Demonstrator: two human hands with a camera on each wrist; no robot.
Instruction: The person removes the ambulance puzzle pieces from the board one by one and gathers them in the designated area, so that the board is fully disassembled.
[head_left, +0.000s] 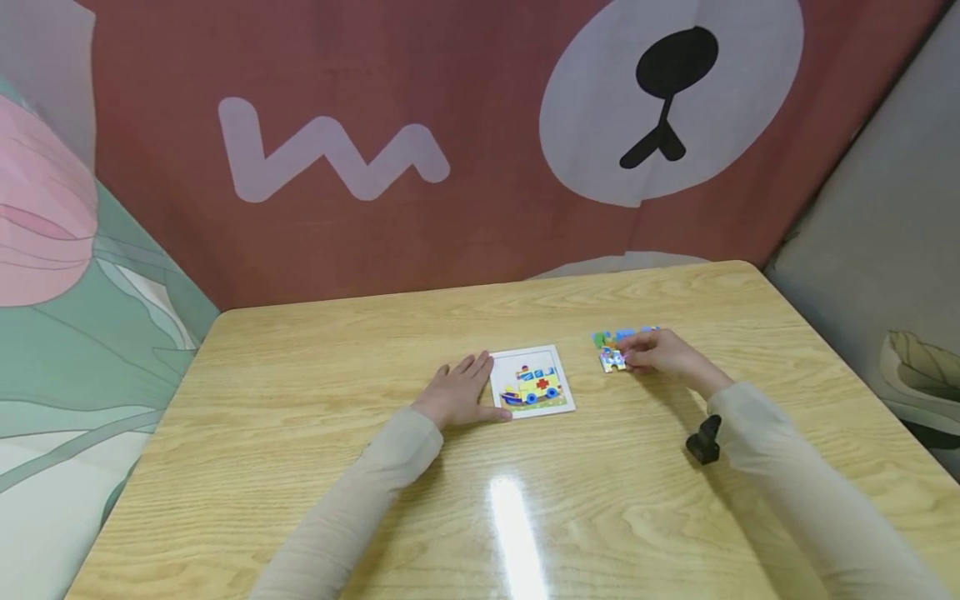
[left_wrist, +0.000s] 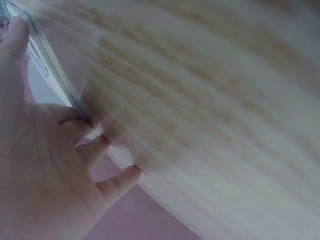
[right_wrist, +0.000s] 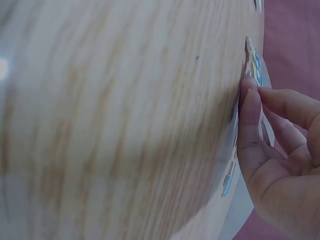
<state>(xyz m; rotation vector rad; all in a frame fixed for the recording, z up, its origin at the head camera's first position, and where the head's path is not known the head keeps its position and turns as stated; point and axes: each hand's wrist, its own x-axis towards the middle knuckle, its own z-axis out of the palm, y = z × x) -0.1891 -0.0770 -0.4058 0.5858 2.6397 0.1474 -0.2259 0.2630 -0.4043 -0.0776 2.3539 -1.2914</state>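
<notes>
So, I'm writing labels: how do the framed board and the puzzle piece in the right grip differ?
The framed board is larger than the puzzle piece. The board's outline is straight-edged; the piece's is notched. The board lies on the table, while the right grip pinches the piece. Both carry colourful printing.

The puzzle board [head_left: 505,367] is white, its van [head_left: 528,387] yellow with a red cross [head_left: 543,384]; the table [head_left: 322,383] is grainy tan, the wall [head_left: 337,242] brownish red.
</notes>
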